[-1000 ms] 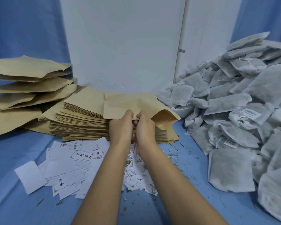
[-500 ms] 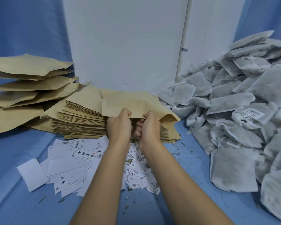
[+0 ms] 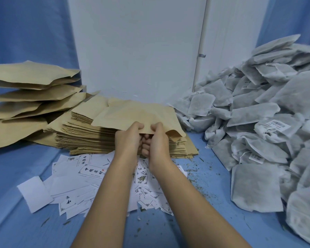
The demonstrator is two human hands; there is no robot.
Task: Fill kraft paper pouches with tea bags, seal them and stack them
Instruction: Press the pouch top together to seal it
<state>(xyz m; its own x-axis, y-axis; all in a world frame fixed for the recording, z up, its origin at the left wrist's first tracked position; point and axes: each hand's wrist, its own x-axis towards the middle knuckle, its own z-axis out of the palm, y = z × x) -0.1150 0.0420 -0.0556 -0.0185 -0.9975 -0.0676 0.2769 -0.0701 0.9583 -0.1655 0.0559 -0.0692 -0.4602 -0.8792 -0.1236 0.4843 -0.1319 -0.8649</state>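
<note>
Drawn closer together, left hand (image 3: 127, 140) and right hand (image 3: 157, 142) keep a pinching grip on the kraft pouch (image 3: 138, 113).

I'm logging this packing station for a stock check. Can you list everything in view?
held pouch: one, tan, centre, above the flat stack
flat pouches: one tall stack, tan, centre
bulging pouches: several, tan, piled left
tea bags: big heap, grey-white, right
labels: many, white, printed, before the stack
tea crumbs: scattered, green, on the cloth
cloth: one, blue, under everything
left hand: one, pinching the held pouch's near edge
right hand: one, pinching the same edge
</note>
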